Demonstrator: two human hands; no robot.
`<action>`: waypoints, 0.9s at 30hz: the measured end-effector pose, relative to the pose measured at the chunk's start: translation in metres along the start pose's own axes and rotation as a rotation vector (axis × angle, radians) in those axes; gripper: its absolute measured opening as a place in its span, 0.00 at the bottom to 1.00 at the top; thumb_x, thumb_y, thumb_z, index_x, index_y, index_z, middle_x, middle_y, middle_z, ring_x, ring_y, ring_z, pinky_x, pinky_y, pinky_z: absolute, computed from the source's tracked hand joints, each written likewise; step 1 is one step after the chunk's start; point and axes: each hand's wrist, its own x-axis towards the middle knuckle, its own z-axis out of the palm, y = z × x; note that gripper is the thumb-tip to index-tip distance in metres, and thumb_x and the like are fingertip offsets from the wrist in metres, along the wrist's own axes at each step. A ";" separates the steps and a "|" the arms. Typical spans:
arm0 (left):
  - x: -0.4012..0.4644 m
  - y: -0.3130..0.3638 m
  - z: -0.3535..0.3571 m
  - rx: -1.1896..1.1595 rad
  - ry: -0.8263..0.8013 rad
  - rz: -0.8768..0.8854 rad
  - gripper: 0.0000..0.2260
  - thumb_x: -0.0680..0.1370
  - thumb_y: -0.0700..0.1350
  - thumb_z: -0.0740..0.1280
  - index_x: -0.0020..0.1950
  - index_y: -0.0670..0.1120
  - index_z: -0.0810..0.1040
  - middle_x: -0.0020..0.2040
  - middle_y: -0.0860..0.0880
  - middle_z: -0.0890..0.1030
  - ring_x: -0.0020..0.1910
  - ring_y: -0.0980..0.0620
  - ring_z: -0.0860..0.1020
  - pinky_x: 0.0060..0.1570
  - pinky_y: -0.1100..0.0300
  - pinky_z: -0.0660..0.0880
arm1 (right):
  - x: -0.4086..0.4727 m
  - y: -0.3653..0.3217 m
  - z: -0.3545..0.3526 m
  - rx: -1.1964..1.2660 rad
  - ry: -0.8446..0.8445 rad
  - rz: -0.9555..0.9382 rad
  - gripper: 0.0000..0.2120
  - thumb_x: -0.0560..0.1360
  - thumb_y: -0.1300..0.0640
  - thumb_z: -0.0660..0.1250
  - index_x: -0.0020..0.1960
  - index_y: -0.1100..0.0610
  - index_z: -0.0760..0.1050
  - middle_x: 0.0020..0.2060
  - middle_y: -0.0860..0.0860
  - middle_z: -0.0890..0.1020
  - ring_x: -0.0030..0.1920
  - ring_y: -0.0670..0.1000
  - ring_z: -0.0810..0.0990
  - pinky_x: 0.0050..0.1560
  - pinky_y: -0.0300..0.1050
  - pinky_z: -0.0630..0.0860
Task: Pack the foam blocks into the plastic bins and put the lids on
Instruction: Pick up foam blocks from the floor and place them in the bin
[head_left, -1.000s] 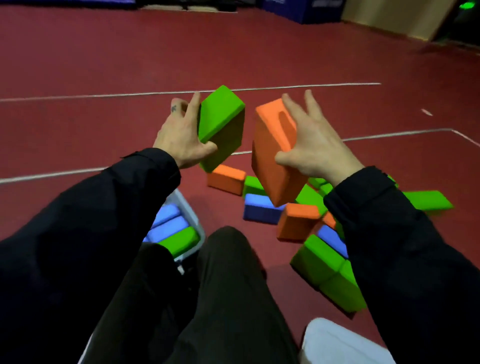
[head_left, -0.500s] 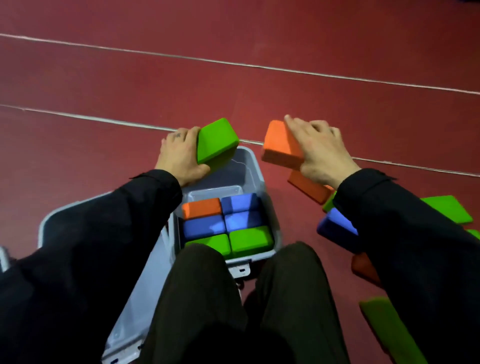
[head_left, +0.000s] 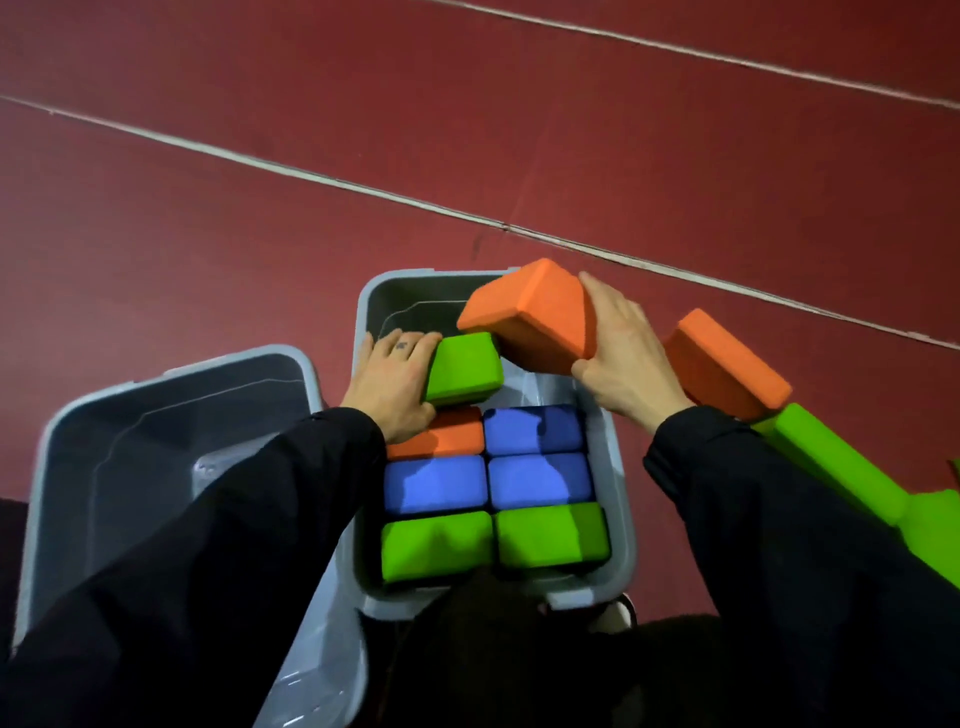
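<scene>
A grey plastic bin (head_left: 623, 530) sits between my knees, with several foam blocks standing in rows inside: orange, blue and green. My left hand (head_left: 389, 382) grips a green block (head_left: 464, 368) and holds it down inside the bin, just behind the orange one in the back row. My right hand (head_left: 626, 364) holds an orange block (head_left: 530, 317) tilted over the bin's far right part, above the rim. The bin's far end shows bare grey wall.
A second grey bin (head_left: 171, 384) with nothing in it stands to the left, touching the first. Loose blocks lie on the red floor to the right: an orange one (head_left: 724, 364) and green ones (head_left: 841, 467). White lines cross the floor.
Both hands came down and toward me with their blocks. The green block went from above the rim into the bin; the orange block moved left over the bin. My view tilted further down.
</scene>
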 end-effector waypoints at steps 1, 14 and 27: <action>0.005 -0.003 0.011 0.018 -0.025 -0.009 0.42 0.64 0.49 0.71 0.77 0.48 0.61 0.71 0.44 0.70 0.73 0.36 0.64 0.72 0.34 0.58 | 0.008 0.005 0.008 -0.008 -0.026 -0.019 0.45 0.69 0.67 0.69 0.82 0.54 0.54 0.78 0.54 0.65 0.76 0.59 0.63 0.76 0.54 0.62; 0.030 -0.030 0.066 0.320 -0.178 -0.115 0.36 0.67 0.44 0.71 0.74 0.45 0.62 0.62 0.40 0.75 0.57 0.37 0.76 0.54 0.46 0.74 | 0.053 0.038 0.061 -0.296 -0.090 -0.198 0.41 0.63 0.62 0.69 0.76 0.53 0.64 0.68 0.54 0.74 0.67 0.60 0.72 0.72 0.54 0.62; 0.043 -0.032 0.086 0.361 -0.156 -0.073 0.48 0.65 0.53 0.69 0.81 0.44 0.51 0.69 0.38 0.70 0.68 0.36 0.69 0.71 0.39 0.61 | 0.063 0.051 0.146 -0.353 -0.414 -0.175 0.46 0.69 0.63 0.68 0.83 0.58 0.51 0.81 0.60 0.57 0.82 0.64 0.49 0.81 0.60 0.41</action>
